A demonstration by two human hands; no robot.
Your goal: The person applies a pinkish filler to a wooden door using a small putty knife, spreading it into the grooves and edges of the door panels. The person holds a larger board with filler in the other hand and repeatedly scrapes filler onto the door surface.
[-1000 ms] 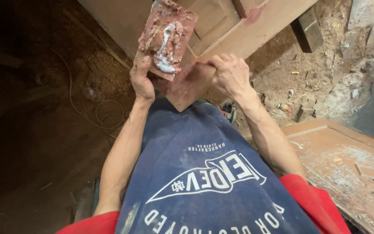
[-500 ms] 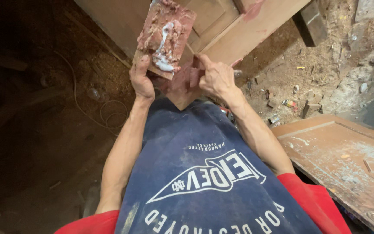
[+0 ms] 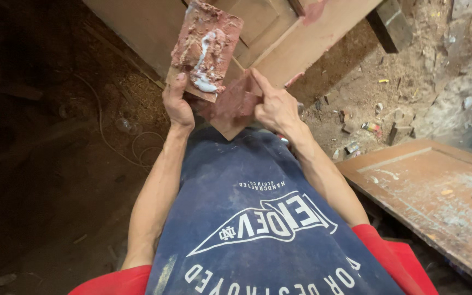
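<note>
Hidden and cut off

I can't see my left hand's fingers (image 3: 177, 87) behind the putty board (image 3: 206, 49); the frame crops the wooden door panel (image 3: 301, 38).

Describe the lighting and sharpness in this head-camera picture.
Head view: left side sinks into deep shadow; the right, with the sawdust-strewn floor, is brightly lit. The left hand, its putty-caked board and the right hand look sharp; edges bend slightly from the wide lens.

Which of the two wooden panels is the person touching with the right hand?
The pale panel in front of the person: the right hand presses on its reddish-smeared corner. The other panel lies flat at the right, untouched.
</note>
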